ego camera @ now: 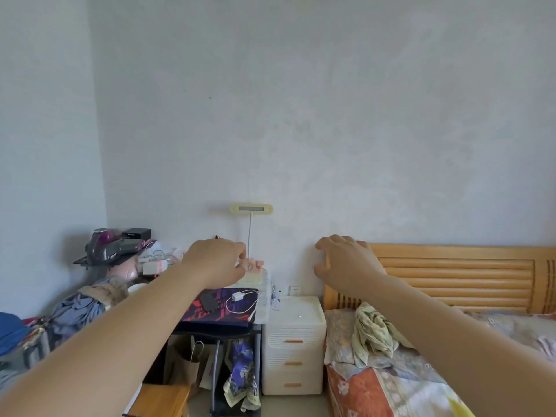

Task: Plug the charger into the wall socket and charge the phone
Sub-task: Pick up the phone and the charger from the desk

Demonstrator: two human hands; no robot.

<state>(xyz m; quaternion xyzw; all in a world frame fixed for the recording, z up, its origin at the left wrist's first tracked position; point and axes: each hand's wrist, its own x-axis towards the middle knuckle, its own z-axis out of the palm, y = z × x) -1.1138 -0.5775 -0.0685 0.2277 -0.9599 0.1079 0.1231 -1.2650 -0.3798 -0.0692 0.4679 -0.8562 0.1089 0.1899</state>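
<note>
Two empty hands, left (pixel 218 261) and right (pixel 346 261), fingers spread; one charger (pixel 239 296), one phone (pixel 209 300).

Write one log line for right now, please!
stage: reaching | hands: left, right, both empty | charger: on desk beside phone | wall socket: empty

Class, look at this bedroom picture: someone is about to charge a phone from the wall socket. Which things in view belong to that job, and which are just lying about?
Belong to the job:
white charger with its cable, on the desk mat
dark phone beside it
wall socket above the drawer unit

Just lying about:
hair dryer
wall lamp
white drawer unit
crumpled cloth on the bed
paper bag under the desk
</note>
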